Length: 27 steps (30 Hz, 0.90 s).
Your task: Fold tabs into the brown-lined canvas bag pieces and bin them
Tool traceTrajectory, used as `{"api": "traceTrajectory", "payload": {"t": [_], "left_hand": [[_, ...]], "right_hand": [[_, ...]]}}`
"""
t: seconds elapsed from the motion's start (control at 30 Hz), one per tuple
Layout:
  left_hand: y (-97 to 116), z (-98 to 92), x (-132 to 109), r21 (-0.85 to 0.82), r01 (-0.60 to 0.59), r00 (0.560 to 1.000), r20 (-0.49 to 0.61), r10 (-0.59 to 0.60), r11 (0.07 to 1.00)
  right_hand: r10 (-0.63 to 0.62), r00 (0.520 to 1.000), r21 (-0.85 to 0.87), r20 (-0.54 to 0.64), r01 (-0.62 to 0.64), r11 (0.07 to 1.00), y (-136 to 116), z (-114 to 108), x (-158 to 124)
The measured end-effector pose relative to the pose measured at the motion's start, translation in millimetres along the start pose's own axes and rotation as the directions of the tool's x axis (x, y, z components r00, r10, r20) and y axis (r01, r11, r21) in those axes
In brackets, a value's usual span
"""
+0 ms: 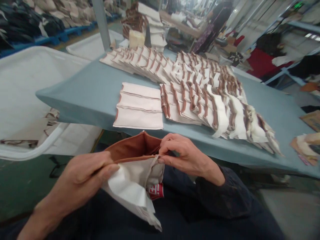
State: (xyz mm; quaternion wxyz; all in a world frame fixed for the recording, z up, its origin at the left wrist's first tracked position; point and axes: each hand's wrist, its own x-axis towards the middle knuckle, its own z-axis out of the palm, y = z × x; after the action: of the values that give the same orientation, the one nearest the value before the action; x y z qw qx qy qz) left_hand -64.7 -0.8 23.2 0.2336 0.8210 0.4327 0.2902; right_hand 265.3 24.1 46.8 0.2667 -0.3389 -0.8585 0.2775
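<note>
A cream fabric pouch (138, 171) with a brown lining hangs over my lap, its mouth spread open toward the table. My left hand (87, 173) grips the near rim at the left, thumb on the outer side. At the right corner of the rim, my right hand (181, 155) pinches the edge beside a small metal piece, perhaps a zipper end. A white flap hangs from the pouch's front, and a red label (156, 191) with white marks shows below my right fingers. The pouch's bottom is partly hidden by the flap.
A blue-covered table (82, 83) stands ahead, bearing a flat cream panel (140, 106) and overlapping rows of cream-and-brown pieces (195, 100). White bins (37, 66) stand at the left. A metal post (102, 25) rises behind the table. Farther back is another person (212, 25).
</note>
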Motion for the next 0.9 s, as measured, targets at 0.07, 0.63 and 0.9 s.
{"api": "traceTrajectory", "payload": {"t": [0.07,0.63,0.9], "left_hand": [[-11,-0.7,7,0.035,-0.051,0.998,-0.037,0.052,0.998],[48,-17.1,74,-0.115,-0.303,0.947,0.075,0.312,0.946],[60,-15.8,81,-0.225,-0.170,0.975,0.101,0.197,0.959]], "right_hand": [[-0.028,1.000,-0.006,-0.007,0.028,1.000,-12,-11,4],[-0.095,0.995,-0.089,-0.041,0.091,0.992,-61,-38,33],[0.009,1.000,0.024,0.000,-0.009,1.000,-55,-31,31]]}}
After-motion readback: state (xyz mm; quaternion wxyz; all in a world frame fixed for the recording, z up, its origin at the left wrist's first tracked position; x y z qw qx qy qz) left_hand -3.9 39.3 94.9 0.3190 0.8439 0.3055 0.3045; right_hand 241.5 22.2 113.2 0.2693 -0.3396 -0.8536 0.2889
